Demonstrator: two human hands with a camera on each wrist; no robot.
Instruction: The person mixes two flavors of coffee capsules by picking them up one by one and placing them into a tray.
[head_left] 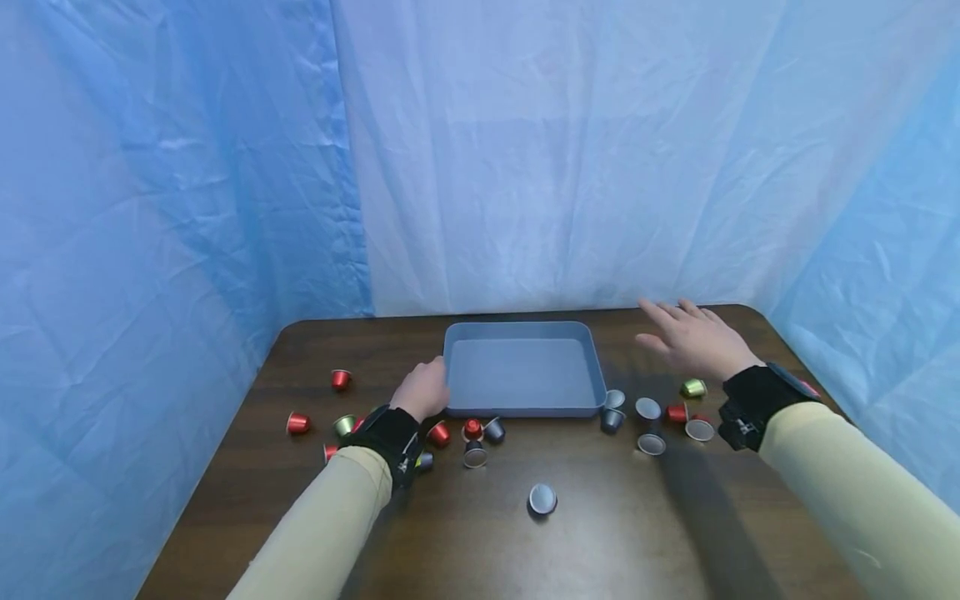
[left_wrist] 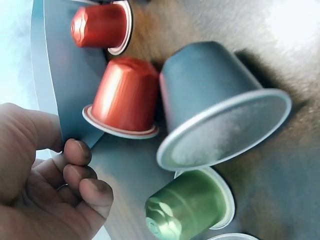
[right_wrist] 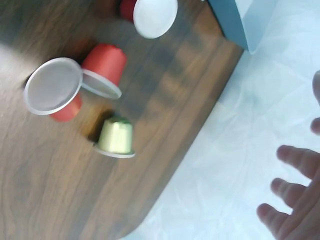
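The left hand (head_left: 423, 388) grips the near-left corner of the shallow grey-blue rectangular plastic tray (head_left: 522, 407), fingers curled around its rim; the left wrist view shows the fingertips (left_wrist: 77, 152) against the tray wall. The tray sits at the middle of the dark brown wooden table (head_left: 480, 542), toward its far edge. The right hand (head_left: 693, 340) hovers released, fingers spread, above the table to the right of the tray, touching nothing. Small aluminium coffee capsules lie scattered along the tray's near side: a red one (head_left: 472, 428) and a dark grey one (head_left: 494, 430) just beside the front wall, a green one (head_left: 693, 387) near the right wrist, and 1 grey capsule (head_left: 542, 499) alone, nearer the person.
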